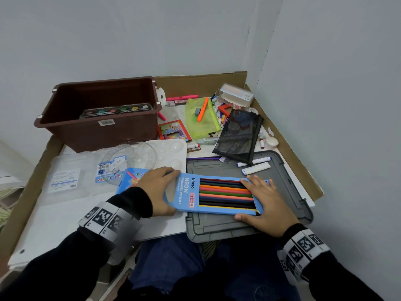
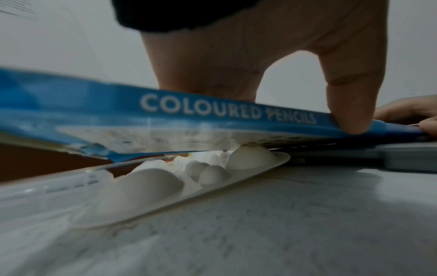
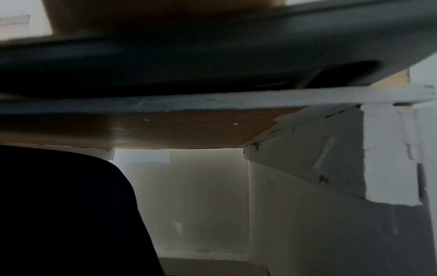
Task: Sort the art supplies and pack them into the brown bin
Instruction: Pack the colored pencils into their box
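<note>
Head view shows us the blue pencil box (image 1: 213,196) lying across the near edge of the grey lid (image 1: 290,187), its left end past the lid's edge. We see our left hand (image 1: 157,190) gripping that left end, thumb (image 2: 350,104) on the near side. Our right hand (image 1: 265,198) lies flat with straight fingers on the right end. Farther left stands the brown bin (image 1: 97,129), a paint set (image 1: 117,110) inside, with a white palette (image 1: 173,148) between.
</note>
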`<state>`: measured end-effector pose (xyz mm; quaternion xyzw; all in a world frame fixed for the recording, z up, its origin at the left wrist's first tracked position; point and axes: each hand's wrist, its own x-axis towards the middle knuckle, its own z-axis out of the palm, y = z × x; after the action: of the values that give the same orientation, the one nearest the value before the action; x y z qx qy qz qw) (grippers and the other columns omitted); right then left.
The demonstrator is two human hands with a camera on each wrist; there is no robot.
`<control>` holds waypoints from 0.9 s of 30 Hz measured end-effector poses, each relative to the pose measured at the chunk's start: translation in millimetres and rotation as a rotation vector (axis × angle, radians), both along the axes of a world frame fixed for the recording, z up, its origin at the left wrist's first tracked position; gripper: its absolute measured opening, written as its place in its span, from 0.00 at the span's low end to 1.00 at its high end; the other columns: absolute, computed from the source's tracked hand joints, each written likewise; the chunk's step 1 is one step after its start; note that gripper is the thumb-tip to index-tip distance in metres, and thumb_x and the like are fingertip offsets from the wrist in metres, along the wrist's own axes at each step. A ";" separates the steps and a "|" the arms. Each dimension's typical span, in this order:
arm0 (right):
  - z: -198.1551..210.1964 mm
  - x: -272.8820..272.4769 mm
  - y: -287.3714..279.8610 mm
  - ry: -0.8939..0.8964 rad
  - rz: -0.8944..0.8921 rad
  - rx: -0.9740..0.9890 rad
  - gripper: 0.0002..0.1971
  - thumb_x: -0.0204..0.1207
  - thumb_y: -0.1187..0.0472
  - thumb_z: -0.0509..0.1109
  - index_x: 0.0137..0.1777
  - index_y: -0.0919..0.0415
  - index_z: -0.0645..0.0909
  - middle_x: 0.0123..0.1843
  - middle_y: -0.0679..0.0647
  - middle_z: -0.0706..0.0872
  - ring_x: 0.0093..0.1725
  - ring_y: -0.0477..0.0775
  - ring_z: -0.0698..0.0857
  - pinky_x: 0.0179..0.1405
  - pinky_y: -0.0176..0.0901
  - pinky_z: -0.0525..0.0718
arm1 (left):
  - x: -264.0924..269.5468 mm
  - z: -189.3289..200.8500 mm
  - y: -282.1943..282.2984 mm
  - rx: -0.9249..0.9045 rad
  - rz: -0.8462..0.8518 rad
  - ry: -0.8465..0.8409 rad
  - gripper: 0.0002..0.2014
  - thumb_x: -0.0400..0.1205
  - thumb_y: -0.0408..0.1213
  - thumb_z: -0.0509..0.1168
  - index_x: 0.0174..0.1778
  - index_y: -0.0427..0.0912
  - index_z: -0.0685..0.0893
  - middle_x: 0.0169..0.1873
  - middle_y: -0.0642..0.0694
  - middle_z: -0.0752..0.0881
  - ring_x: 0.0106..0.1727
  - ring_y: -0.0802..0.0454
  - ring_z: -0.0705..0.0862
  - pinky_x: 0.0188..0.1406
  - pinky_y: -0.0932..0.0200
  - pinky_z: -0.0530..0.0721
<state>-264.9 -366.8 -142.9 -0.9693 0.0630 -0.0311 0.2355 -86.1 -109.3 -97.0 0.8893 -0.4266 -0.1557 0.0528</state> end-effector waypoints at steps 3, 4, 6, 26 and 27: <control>0.3 -1.0 0.6 -0.011 0.011 0.028 0.49 0.60 0.22 0.61 0.80 0.44 0.58 0.81 0.43 0.57 0.79 0.37 0.47 0.79 0.40 0.34 | -3.1 -4.9 0.4 -0.044 -0.012 -0.020 0.53 0.58 0.67 0.59 0.79 0.48 0.57 0.76 0.51 0.63 0.74 0.54 0.63 0.72 0.62 0.58; -0.1 -1.1 1.3 -0.006 0.009 0.034 0.50 0.60 0.23 0.62 0.80 0.45 0.58 0.81 0.43 0.57 0.81 0.39 0.47 0.78 0.38 0.35 | -3.9 -6.2 0.7 -0.057 -0.013 -0.025 0.52 0.58 0.67 0.59 0.79 0.49 0.57 0.76 0.52 0.63 0.74 0.54 0.63 0.72 0.62 0.57; -1.1 -0.6 3.9 0.008 -0.001 0.043 0.50 0.59 0.23 0.63 0.80 0.45 0.57 0.82 0.43 0.56 0.82 0.43 0.48 0.77 0.34 0.36 | -6.2 -8.2 1.8 -0.077 -0.012 -0.031 0.52 0.58 0.68 0.60 0.79 0.51 0.58 0.76 0.53 0.63 0.75 0.54 0.62 0.73 0.61 0.56; 16.1 -16.8 -31.1 0.155 0.159 0.016 0.34 0.60 0.37 0.76 0.63 0.26 0.60 0.78 0.34 0.53 0.78 0.34 0.46 0.78 0.38 0.40 | -8.2 -11.3 5.5 -0.107 -0.006 0.124 0.52 0.63 0.59 0.76 0.79 0.51 0.56 0.77 0.53 0.60 0.76 0.53 0.60 0.76 0.57 0.56; 17.5 -15.6 -30.9 0.155 0.152 0.020 0.34 0.60 0.39 0.77 0.62 0.27 0.61 0.78 0.36 0.56 0.78 0.34 0.50 0.79 0.39 0.43 | -8.3 -11.4 5.6 -0.110 -0.009 0.120 0.51 0.63 0.58 0.76 0.79 0.51 0.56 0.77 0.53 0.60 0.76 0.53 0.60 0.76 0.58 0.55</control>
<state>-280.5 -397.7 -125.4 -0.9684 0.0077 0.0624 0.2415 -94.4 -103.7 -108.4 0.8721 -0.4348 -0.1855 0.1263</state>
